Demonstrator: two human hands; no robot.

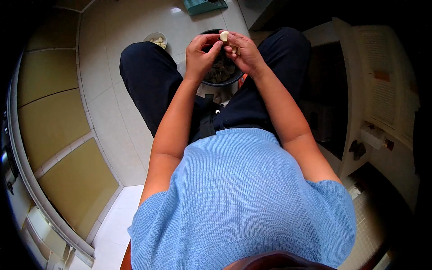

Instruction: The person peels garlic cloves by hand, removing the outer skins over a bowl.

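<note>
Both hands meet above a dark round tub (221,83) between the knees. A pale garlic clove (224,36) stands at the fingertips, touched from both sides. My left hand (200,55) is closed, its thumb and forefinger pinched at the clove's lower left side. With thumb and forefinger, my right hand (247,52) grips the same clove. More pale pieces that look like garlic cloves (235,50) are tucked under its curled fingers. Inside the tub lie dark, flaky scraps (220,69), too dim to tell apart. A small bowl (156,35) beyond the left knee holds several pale cloves.
A teal container (203,6) sits on the tiled floor (121,27) at the top. Tan cabinet panels (49,121) line the left side. To the right stands a pale unit with a dark opening (326,90). Dark trousers flank the tub.
</note>
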